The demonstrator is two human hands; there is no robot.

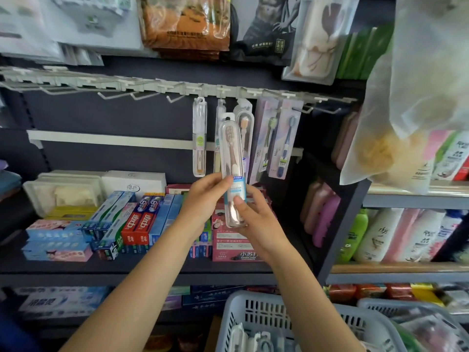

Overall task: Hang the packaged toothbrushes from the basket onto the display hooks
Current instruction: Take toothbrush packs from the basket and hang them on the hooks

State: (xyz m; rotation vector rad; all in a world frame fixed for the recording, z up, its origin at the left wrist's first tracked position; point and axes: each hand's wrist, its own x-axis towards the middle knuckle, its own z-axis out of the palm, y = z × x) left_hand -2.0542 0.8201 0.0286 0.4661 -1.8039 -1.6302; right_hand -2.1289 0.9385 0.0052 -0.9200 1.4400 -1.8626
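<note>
At frame centre we see both hands, left hand (pixel 203 196) and right hand (pixel 256 219), grasping the upright clear toothbrush pack (pixel 232 158) below the hooks (pixel 177 91); the basket (pixel 279 316) sits bottom right.

The hook rail (pixel 177 87) carried bare hooks (pixel 137 96) along its left and middle stretch, with open dark backboard (pixel 114 115) beneath them. Right of those, 5 hung packs (pixel 199 138) crowded side by side, closing the gaps between their hooks. 2 more bare hooks (pixel 327 110) stuck out at the rail's right end, hemmed by a hanging bag (pixel 418 97). Toothpaste boxes (pixel 137 222) filled the shelf below.
</note>
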